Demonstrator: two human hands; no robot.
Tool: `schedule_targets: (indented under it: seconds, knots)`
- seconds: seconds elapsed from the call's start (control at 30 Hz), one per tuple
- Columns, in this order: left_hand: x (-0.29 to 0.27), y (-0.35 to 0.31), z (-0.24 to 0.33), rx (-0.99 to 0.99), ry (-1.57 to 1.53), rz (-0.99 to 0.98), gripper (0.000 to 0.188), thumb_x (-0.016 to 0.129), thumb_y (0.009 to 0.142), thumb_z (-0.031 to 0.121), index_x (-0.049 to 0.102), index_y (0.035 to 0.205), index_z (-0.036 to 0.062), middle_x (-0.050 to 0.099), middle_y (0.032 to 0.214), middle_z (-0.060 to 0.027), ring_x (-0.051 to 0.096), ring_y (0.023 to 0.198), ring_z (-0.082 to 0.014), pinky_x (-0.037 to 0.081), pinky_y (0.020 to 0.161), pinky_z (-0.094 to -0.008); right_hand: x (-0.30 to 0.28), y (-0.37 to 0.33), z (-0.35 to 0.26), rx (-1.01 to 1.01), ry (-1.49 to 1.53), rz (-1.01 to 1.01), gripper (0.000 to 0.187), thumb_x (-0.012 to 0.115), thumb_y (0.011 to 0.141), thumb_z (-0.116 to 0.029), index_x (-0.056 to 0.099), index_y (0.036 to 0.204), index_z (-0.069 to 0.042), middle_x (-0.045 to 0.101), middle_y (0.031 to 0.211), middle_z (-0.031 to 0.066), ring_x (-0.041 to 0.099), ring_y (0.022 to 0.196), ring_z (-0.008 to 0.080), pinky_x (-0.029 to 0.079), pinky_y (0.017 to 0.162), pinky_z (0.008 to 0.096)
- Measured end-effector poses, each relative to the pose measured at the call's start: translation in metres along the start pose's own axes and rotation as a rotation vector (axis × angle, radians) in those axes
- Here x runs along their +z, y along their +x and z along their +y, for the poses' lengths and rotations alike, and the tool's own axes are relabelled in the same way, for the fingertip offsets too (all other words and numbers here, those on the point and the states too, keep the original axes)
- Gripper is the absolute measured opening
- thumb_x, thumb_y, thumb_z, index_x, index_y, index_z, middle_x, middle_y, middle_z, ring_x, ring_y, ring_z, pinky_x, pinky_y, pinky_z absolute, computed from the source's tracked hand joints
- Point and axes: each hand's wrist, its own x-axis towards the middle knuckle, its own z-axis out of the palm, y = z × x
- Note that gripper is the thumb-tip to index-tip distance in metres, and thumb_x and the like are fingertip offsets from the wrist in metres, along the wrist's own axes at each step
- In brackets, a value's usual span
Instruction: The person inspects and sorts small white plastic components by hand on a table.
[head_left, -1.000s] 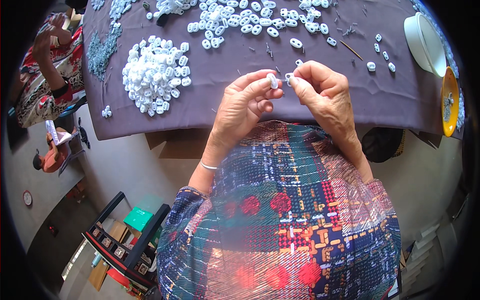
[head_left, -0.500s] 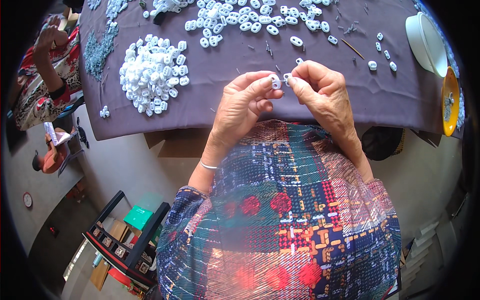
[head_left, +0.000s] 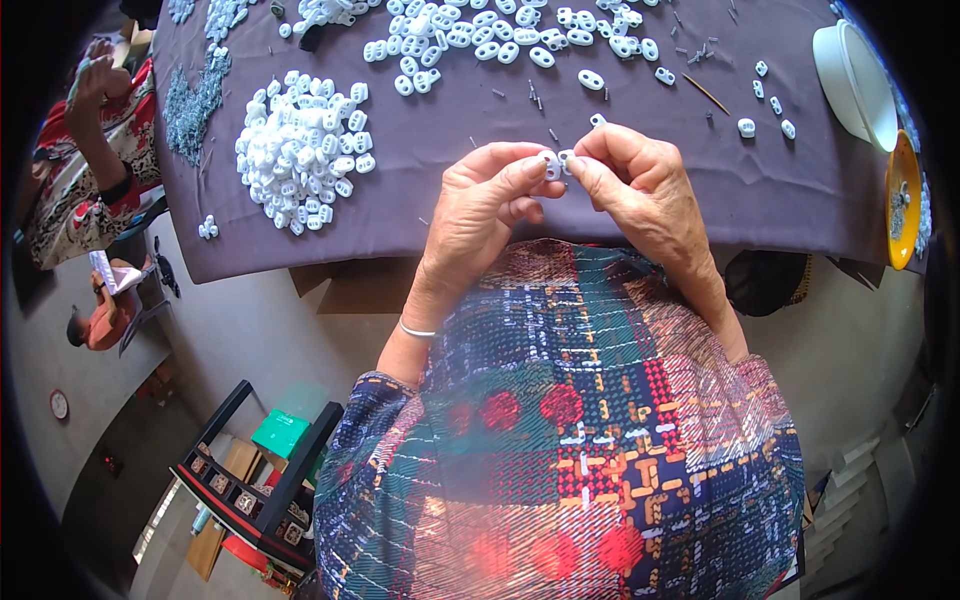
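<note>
Above the near edge of the table my left hand [head_left: 487, 205] pinches a white two-hole plastic cord lock piece [head_left: 551, 166] between thumb and fingers. My right hand [head_left: 642, 190] is closed on a smaller white cord lock piece [head_left: 566, 160], mostly covered by its fingertips. The two pieces meet or nearly touch; any spring between them is hidden. Just beyond my right fingers lies another white piece [head_left: 598, 120] on the dark cloth. Small metal springs [head_left: 535, 95] are scattered farther off.
A heap of white pieces [head_left: 300, 150] sits left, with looser two-hole pieces [head_left: 490, 35] at the back. A tangle of springs [head_left: 195, 105] lies far left. To the right are a thin stick [head_left: 706, 93], a white tub [head_left: 850, 85] and a yellow dish [head_left: 903, 200]. Another person's arm [head_left: 95, 120] shows left.
My right hand has moved slightly left, bringing its white piece up against the one in my left hand. The spring visible between them earlier no longer shows.
</note>
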Motion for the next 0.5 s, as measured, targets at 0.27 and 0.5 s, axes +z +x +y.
schedule_targets:
  seconds: [0.27,0.5]
  knots:
    - [0.0055,-0.0004,0.0013,0.065,0.120,0.028,0.019,0.061,0.082,0.003,0.060,0.100,-0.0026,0.064,0.092,-0.0111,0.064,0.078,-0.0163,0.049,0.054,-0.0199,-0.0013,0.0010,-0.0015,0.032,-0.008,-0.021,0.011,0.059,0.085,-0.012,0.060,0.083,0.000,0.054,0.066,-0.0030,0.045,0.056,0.0027,0.036,0.049,0.0178]
    - [0.0077,0.0002,-0.0020,0.118,0.141,0.043,0.019,0.063,0.081,0.004,0.061,0.098,-0.0033,0.064,0.091,-0.0116,0.063,0.077,-0.0165,0.049,0.055,-0.0210,0.0000,0.0030,0.0019,0.027,-0.013,-0.036,0.012,0.059,0.085,-0.012,0.060,0.084,0.000,0.055,0.066,-0.0021,0.047,0.057,0.0036,0.038,0.050,0.0182]
